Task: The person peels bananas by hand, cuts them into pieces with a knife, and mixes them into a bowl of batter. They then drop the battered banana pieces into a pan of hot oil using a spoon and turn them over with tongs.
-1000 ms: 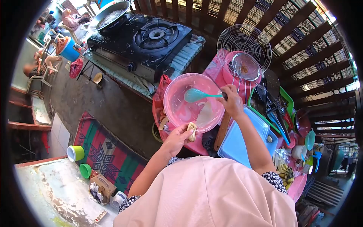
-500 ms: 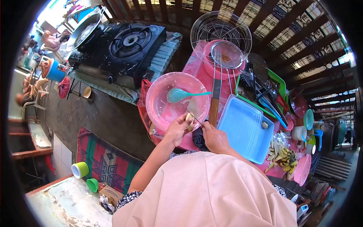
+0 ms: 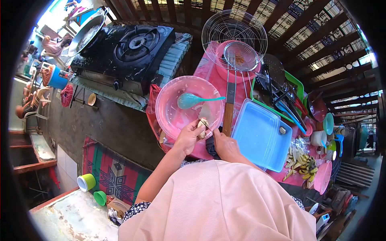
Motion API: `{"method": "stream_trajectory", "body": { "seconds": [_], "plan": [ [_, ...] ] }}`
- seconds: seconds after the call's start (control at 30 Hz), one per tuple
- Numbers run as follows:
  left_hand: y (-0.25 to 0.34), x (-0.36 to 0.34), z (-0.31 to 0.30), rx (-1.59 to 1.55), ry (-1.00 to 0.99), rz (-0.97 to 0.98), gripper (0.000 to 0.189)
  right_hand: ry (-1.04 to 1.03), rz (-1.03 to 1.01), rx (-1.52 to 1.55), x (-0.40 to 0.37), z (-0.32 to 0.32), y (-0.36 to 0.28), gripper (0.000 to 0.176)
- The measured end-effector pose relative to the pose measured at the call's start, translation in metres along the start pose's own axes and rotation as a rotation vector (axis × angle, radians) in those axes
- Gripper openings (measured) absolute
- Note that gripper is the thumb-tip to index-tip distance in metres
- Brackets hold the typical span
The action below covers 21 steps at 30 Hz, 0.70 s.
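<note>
Head view of a cooking stand. A gas stove (image 3: 128,46) is standing at the far left, beside a pink-covered bench (image 3: 206,66) that is carrying a wire strainer (image 3: 234,32), a pink bowl (image 3: 173,116) and a blue tray (image 3: 257,136), the tray lying just right of the bowl. A teal spoon (image 3: 189,100) is resting inside the bowl. At the bowl's near rim, the left hand (image 3: 185,138) is pinching a banana piece (image 3: 202,124), fingers closed around it. The right hand (image 3: 226,146) is meeting it from the right, fingers closed on what appears to be a thin blade (image 3: 208,125) touching the piece. Judged from this, the step in hand is cutting or trimming the piece over the bowl. Any further stroke calls for a steady left-hand grip and a blade path clear of the left thumb.
</note>
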<state>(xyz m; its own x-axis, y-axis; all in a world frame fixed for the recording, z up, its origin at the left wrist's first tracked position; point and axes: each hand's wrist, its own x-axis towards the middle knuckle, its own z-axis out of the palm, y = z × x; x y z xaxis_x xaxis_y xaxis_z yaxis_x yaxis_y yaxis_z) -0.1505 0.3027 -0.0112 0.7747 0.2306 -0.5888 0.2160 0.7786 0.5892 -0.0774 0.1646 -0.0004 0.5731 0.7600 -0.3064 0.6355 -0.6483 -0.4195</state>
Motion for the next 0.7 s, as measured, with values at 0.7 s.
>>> {"method": "stream_trajectory", "body": {
  "seconds": [0.7],
  "plan": [
    [0.016, 0.015, -0.01, -0.032, -0.116, -0.096, 0.034, -0.073, 0.04, 0.088, 0.009, -0.004, -0.005, 0.018]
  ]
}}
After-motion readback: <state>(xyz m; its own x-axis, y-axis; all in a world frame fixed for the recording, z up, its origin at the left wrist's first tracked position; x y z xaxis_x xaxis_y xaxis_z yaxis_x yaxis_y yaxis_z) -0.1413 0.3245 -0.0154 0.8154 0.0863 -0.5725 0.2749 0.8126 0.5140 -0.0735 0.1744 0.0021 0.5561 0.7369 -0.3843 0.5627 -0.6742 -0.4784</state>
